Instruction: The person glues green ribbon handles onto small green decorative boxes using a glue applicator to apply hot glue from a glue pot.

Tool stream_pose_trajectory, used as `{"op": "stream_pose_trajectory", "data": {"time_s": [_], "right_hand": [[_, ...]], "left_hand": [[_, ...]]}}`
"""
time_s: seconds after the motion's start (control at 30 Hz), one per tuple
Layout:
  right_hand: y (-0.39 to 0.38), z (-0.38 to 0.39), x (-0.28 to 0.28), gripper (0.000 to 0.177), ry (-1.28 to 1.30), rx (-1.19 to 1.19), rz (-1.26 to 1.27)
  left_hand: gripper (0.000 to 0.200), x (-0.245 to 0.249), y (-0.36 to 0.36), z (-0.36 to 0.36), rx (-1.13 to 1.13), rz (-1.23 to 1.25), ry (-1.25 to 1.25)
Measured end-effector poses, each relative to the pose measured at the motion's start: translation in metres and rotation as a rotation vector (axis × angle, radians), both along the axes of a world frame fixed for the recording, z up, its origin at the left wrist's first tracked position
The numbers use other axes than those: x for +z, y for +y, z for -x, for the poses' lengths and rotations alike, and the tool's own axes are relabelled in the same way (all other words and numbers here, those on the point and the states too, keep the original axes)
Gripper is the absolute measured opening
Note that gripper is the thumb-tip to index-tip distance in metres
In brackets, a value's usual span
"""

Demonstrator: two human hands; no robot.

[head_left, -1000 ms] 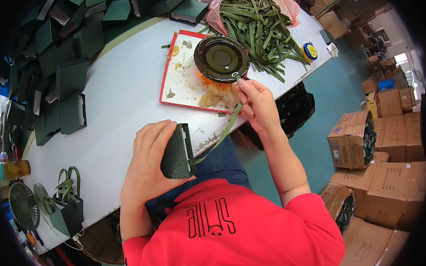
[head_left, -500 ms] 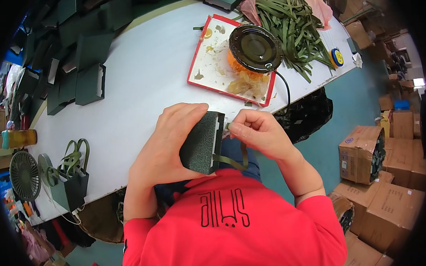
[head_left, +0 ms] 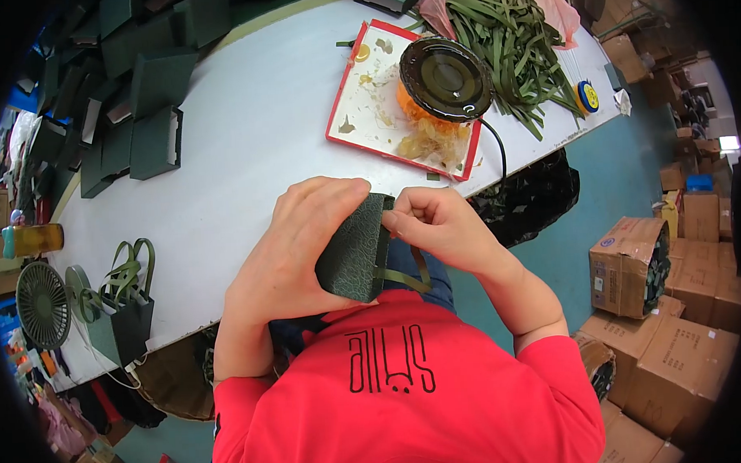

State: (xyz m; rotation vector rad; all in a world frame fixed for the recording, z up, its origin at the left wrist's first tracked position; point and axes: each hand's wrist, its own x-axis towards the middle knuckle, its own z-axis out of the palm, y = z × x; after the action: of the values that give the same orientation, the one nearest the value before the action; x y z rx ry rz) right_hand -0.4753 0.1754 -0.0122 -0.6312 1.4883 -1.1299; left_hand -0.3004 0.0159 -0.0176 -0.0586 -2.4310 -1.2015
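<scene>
My left hand (head_left: 288, 255) is wrapped round a small dark green patterned box (head_left: 351, 252), holding it tilted above my lap with its narrow side facing right. A flat olive-green ribbon (head_left: 405, 279) comes out of the lower part of that side and loops to the right. My right hand (head_left: 435, 225) pinches the ribbon's upper end against the top corner of the box's side. The fingertips hide that end. Thumb and forefinger touch the box edge.
A red-rimmed white tray (head_left: 359, 142) carries a black-topped orange device (head_left: 447, 78) with a cord, amid yellowish residue. Olive ribbons (head_left: 511, 47) are heaped behind it. Green boxes (head_left: 155, 145) stand at left, near a ribbon-handled bag (head_left: 125, 326) and a fan (head_left: 42, 304). Cartons (head_left: 629, 267) are stacked right.
My right hand has moved left, bringing the ribbon's end from beside the box to its top corner. The box has turned slightly, so less of its narrow side shows.
</scene>
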Motion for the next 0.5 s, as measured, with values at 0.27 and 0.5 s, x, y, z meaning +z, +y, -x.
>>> {"op": "stream_pose_trajectory", "data": {"time_s": [0.27, 0.5], "right_hand": [[-0.001, 0.004, -0.023, 0.024, 0.085, 0.077, 0.026], [0.011, 0.013, -0.020, 0.033, 0.025, -0.179, 0.109]], "left_hand": [[0.096, -0.002, 0.003, 0.001, 0.005, 0.109, -0.063], [0.101, -0.006, -0.001, -0.004, 0.050, -0.021, -0.054]]}}
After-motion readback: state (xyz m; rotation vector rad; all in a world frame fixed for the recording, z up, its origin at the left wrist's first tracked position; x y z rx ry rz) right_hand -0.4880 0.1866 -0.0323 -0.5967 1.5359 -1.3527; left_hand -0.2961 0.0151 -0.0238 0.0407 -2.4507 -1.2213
